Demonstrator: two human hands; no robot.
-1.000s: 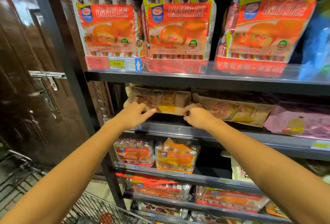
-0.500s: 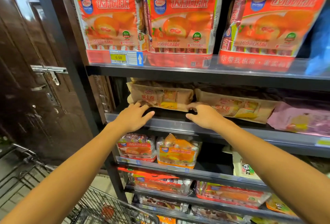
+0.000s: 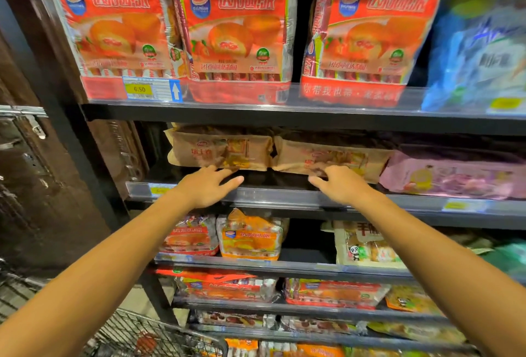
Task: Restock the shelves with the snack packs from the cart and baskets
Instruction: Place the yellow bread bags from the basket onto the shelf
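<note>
— What's in front of the person?

— A tall dark shelf unit (image 3: 284, 113), packed. The top shelf carries three big red-and-orange cake bags (image 3: 236, 34) standing upright side by side, with a blue bag (image 3: 478, 49) at the right end and a yellow 6.50 price tag (image 3: 139, 89) clipped below the leftmost one.

— And the shelf they're reaching at?

— The next one down. Two tan snack packs lie flat there, end to end and touching: the left tan pack (image 3: 219, 151) and the right tan pack (image 3: 333, 157). A pink pack (image 3: 455, 177) sits just beside the right one.

— The cart?

— A wire cart (image 3: 136, 331) shows at the lower left, by the shelf's post.

— The hands?

— Both arms are stretched out. The left hand (image 3: 207, 188) is palm down over the shelf's front rail, fingers straight and spread, tips at the lower edge of the left tan pack. The right hand (image 3: 341, 183) has its thumb out to the side; its fingers bend at the bottom edge of the right tan pack, though it's too blurred to say whether they pinch it.
</note>
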